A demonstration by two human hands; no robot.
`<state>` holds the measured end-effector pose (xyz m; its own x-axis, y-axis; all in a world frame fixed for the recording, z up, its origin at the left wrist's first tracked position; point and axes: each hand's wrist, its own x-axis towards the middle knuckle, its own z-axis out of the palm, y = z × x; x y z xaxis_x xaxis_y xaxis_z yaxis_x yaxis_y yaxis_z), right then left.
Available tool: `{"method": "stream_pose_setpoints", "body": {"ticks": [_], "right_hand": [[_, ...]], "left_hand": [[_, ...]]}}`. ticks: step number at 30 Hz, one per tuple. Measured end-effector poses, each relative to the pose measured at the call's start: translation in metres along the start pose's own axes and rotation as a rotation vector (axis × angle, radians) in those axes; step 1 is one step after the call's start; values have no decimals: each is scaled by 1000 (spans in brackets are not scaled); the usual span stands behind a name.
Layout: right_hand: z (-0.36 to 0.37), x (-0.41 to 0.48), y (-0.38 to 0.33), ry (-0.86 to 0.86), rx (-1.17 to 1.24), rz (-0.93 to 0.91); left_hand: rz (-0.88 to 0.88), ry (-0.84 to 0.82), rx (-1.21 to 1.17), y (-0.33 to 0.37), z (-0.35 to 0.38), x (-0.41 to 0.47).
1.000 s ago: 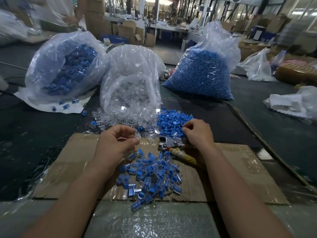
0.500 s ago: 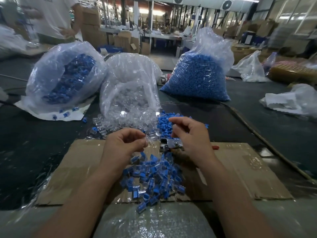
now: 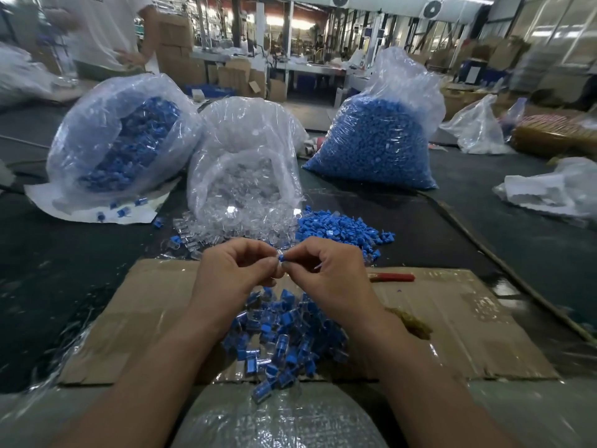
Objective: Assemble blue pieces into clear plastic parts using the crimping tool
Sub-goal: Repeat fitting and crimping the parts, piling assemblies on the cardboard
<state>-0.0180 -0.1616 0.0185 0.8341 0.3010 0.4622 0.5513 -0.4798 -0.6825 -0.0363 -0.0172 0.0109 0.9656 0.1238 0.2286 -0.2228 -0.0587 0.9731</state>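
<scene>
Both hands are up in the middle, fingertips meeting. The right hand (image 3: 326, 276) pinches a tiny blue piece (image 3: 284, 258) between thumb and forefinger. The left hand (image 3: 239, 273) pinches what looks like a clear part (image 3: 277, 252) right against it, though it's too small and see-through to say how far in the blue one sits. All the fingers are curled tight around those bits.

The tool (image 3: 392, 277) is lying on the cardboard (image 3: 468, 318) just right of the right hand. Only a red handle and a yellowish one show, since the head is hidden behind the wrist, and neither hand is on it.

Under the hands there's a heap of blue-in-clear pieces (image 3: 281, 337) on the cardboard, spilling toward the bubble wrap (image 3: 277, 421) at the near edge. Past the hands there's a loose blue pile (image 3: 339, 227), next to clear parts spilling from the middle bag (image 3: 245, 163). A full bag of blue (image 3: 371, 147) sits back right, and the left bag (image 3: 126, 140) holds mixed blue and clear stuff.
</scene>
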Motion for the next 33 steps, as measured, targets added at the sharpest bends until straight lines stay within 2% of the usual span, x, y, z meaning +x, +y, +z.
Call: {"method": "stream_pose_setpoints", "body": {"ticks": [8, 13, 18, 25, 33], "right_hand": [[-2, -1, 1, 44, -2, -50], [-2, -2, 0, 30, 196, -40], [-3, -3, -1, 34, 272, -83], [-3, -3, 3, -43, 190, -115], [-2, -3, 4, 9, 227, -109]], "left_hand": [[-20, -64, -58, 1, -2, 0], [-125, -120, -215, 4, -6, 1], [-168, -148, -274, 8, -6, -1], [-222, -87, -266, 7, -6, 1], [-269, -120, -309, 8, -8, 1]]}}
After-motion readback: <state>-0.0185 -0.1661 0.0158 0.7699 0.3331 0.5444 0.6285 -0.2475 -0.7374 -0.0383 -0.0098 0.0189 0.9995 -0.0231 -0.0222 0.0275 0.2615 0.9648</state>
